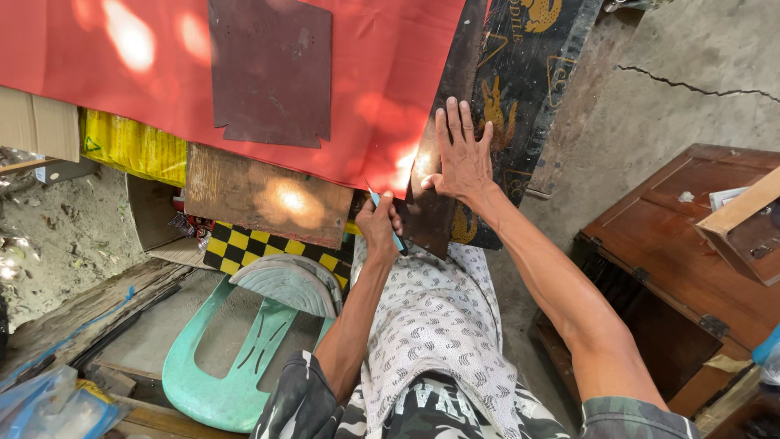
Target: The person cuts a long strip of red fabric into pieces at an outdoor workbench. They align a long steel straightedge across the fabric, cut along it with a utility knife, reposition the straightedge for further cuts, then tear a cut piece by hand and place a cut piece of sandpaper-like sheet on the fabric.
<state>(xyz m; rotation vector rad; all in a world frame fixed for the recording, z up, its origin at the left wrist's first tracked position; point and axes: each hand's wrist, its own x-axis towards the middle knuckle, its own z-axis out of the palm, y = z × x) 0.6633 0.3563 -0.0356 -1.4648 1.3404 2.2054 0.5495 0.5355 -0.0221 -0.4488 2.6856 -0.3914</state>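
A large red sheet lies spread in front of me, with a dark brown cut-out piece resting on it. My left hand is closed around a small blue-handled cutter, its tip at the red sheet's lower right edge. My right hand lies flat, fingers spread, pressing a long dark strip that runs along that edge. Under the strip and hand sits a black board with gold prints. A white patterned cloth covers my lap below both hands.
A brown board and a yellow-and-black checkered piece stick out under the red sheet. A green plastic chair lies at lower left. A wooden cabinet stands at right. A yellow bag and cardboard are at left.
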